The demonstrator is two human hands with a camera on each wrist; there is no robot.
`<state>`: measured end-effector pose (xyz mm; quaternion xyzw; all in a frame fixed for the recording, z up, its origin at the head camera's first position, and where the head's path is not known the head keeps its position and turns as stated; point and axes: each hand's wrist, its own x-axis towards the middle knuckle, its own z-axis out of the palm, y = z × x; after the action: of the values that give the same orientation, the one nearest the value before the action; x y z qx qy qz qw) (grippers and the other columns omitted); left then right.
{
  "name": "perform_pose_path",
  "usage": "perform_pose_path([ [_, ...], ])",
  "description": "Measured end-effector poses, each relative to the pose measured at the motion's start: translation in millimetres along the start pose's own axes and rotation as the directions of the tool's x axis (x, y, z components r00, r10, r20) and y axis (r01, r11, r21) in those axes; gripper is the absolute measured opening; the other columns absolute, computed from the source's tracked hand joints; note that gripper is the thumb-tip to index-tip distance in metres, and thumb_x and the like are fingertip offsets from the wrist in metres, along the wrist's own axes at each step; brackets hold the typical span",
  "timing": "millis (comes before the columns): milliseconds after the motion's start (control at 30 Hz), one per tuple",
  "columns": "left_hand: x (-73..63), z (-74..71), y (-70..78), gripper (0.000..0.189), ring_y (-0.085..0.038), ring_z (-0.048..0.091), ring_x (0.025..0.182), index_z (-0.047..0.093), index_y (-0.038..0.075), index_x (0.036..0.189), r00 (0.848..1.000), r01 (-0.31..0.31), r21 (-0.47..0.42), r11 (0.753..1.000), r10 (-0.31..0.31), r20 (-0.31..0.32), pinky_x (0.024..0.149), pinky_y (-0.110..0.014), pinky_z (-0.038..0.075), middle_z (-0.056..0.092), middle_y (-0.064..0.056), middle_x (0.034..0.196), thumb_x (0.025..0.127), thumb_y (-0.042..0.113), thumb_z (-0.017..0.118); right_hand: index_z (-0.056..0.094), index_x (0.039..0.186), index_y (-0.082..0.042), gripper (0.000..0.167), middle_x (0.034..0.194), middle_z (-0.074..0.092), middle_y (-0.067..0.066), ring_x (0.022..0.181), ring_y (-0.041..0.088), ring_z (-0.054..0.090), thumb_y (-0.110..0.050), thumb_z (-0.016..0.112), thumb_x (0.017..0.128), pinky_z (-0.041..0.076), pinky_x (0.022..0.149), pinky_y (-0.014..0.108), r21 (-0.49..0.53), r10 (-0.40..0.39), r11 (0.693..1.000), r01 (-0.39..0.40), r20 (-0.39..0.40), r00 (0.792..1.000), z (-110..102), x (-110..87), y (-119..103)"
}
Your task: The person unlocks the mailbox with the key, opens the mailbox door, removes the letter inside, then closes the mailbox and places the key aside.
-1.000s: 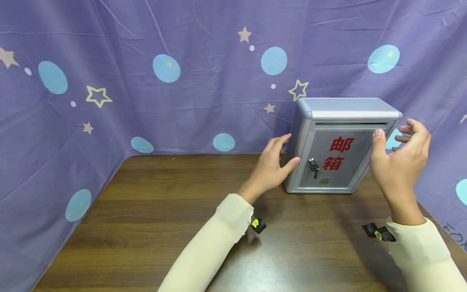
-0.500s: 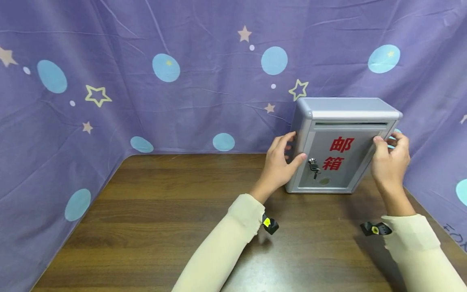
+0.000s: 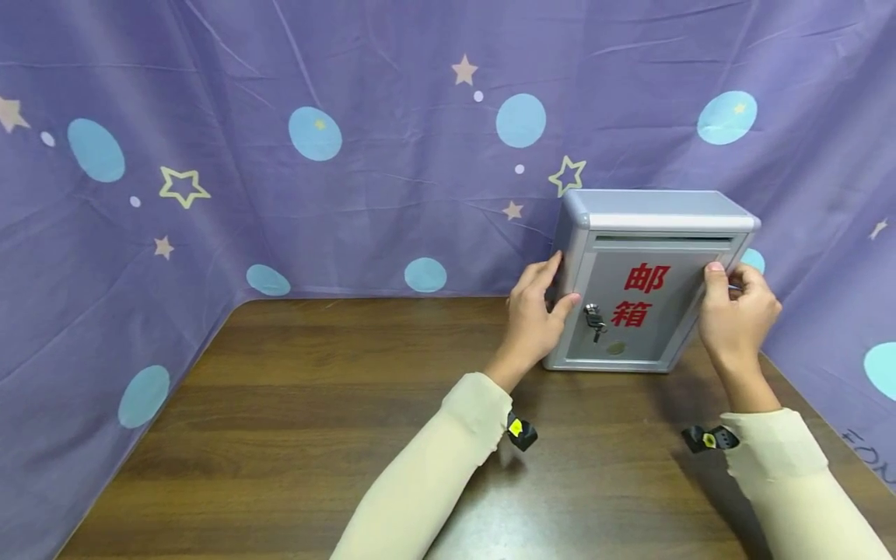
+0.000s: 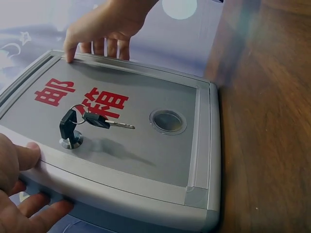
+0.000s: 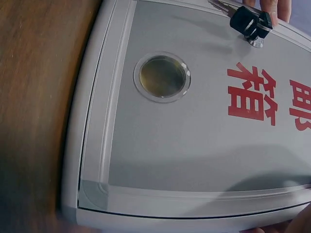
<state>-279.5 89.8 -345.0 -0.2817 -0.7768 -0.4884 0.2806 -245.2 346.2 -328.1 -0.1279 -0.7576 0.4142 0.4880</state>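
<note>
A silver-grey metal mailbox (image 3: 672, 342) with red Chinese characters stands upright at the back right of the table. My left hand (image 3: 533, 311) holds its left side, thumb on the front edge and fingers along the side wall. On the opposite side my right hand (image 3: 738, 315) grips the right edge, its thumb on the front frame and the other fingers partly hidden behind. A lock near the left edge carries keys (image 4: 97, 120) on a ring, one of them in the lock. A narrow slot (image 3: 672, 238) runs under the top, and a small round window (image 5: 163, 76) sits low on the door.
The brown wooden table (image 3: 315, 420) extends to the left and front of the box. Close behind and along both sides hangs a purple curtain (image 3: 392, 155) printed with stars and blue dots. Small black devices (image 3: 521, 430) are worn at both wrists.
Both hands have come in to the mailbox from either side and taken hold of its edges. The box stays in about the same place; the head view has shifted slightly.
</note>
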Motion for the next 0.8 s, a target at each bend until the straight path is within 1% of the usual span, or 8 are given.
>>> perform_pose_path([
  [100,1.4,-0.5,-1.4,0.066,-0.021,0.065,0.113,0.053,0.005,0.148,0.999,-0.019,0.021,1.000,0.019,-0.025,0.083,-0.025,0.057,0.064,-0.011,0.129,0.089,0.018,0.081,0.075,0.101,-0.002,0.029,0.073,0.050,-0.041,0.066,-0.022,0.052,-0.026,0.063,0.091,0.037,0.080,0.011,-0.021,0.001,1.000,0.000,0.040,0.999,-2,2.9,-3],
  [167,2.2,-1.5,-3.7,0.066,-0.022,0.065,0.113,0.053,0.004,0.148,0.999,-0.029,0.035,0.999,0.030,-0.032,0.087,-0.028,0.056,0.065,-0.011,0.128,0.090,0.017,0.080,0.076,0.108,0.000,0.030,0.079,0.063,-0.032,0.066,-0.024,0.051,-0.020,0.064,0.088,0.037,0.081,0.007,-0.041,0.003,0.999,0.001,0.096,0.995,-5,4.0,-6],
  [267,4.3,-5.1,-9.7,0.065,-0.022,0.065,0.114,0.054,0.003,0.147,0.998,-0.040,0.070,0.997,0.043,-0.041,0.093,-0.029,0.053,0.065,-0.011,0.127,0.090,0.017,0.079,0.073,0.118,0.002,0.035,0.098,0.078,0.003,0.068,-0.025,0.050,-0.014,0.069,0.088,0.040,0.072,0.001,-0.051,-0.023,0.998,0.034,0.197,0.980,-8,4.0,-8],
  [333,7.1,-8.4,-14.0,0.064,-0.022,0.065,0.115,0.054,0.002,0.147,0.997,-0.053,0.086,0.995,0.057,-0.044,0.095,-0.031,0.052,0.066,-0.010,0.128,0.089,0.016,0.079,0.070,0.124,0.005,0.039,0.110,0.073,0.026,0.071,-0.025,0.050,-0.011,0.072,0.089,0.045,0.069,0.001,-0.033,-0.064,0.997,0.074,0.253,0.965,-10,3.5,-9],
  [367,9.0,-10.5,-15.7,0.064,-0.022,0.065,0.115,0.054,0.002,0.146,0.997,-0.064,0.088,0.994,0.068,-0.045,0.096,-0.031,0.052,0.066,-0.011,0.128,0.089,0.016,0.079,0.068,0.126,0.006,0.040,0.112,0.070,0.032,0.073,-0.026,0.049,-0.011,0.073,0.090,0.045,0.071,0.001,-0.022,-0.086,0.995,0.096,0.272,0.958,-10,3.4,-10],
  [467,16.1,-17.5,-17.9,0.063,-0.023,0.064,0.117,0.054,0.001,0.146,0.994,-0.100,0.079,0.992,0.104,-0.042,0.097,-0.032,0.052,0.066,-0.011,0.129,0.089,0.014,0.079,0.068,0.125,0.007,0.038,0.111,0.070,0.032,0.077,-0.026,0.050,-0.010,0.074,0.091,0.047,0.075,0.001,0.001,-0.133,0.990,0.139,0.286,0.949,-10,3.0,-13],
  [667,30.6,-31.0,-10.7,0.063,-0.024,0.064,0.118,0.054,0.001,0.146,0.985,-0.168,0.070,0.983,0.171,-0.038,0.100,-0.030,0.051,0.066,-0.013,0.128,0.089,0.014,0.079,0.069,0.121,0.006,0.032,0.111,0.071,0.029,0.080,-0.024,0.054,-0.010,0.071,0.093,0.048,0.074,0.002,0.018,-0.139,0.990,0.138,0.243,0.960,-7,5.8,-26],
  [800,38.9,-42.0,-7.0,0.063,-0.025,0.063,0.119,0.054,0.000,0.146,0.981,-0.187,0.061,0.981,0.189,-0.039,0.104,-0.028,0.048,0.065,-0.014,0.128,0.089,0.014,0.079,0.069,0.123,0.005,0.033,0.113,0.071,0.027,0.082,-0.023,0.054,-0.009,0.070,0.094,0.049,0.076,0.004,0.034,-0.155,0.988,0.151,0.238,0.959,-5,11.0,-40],
])
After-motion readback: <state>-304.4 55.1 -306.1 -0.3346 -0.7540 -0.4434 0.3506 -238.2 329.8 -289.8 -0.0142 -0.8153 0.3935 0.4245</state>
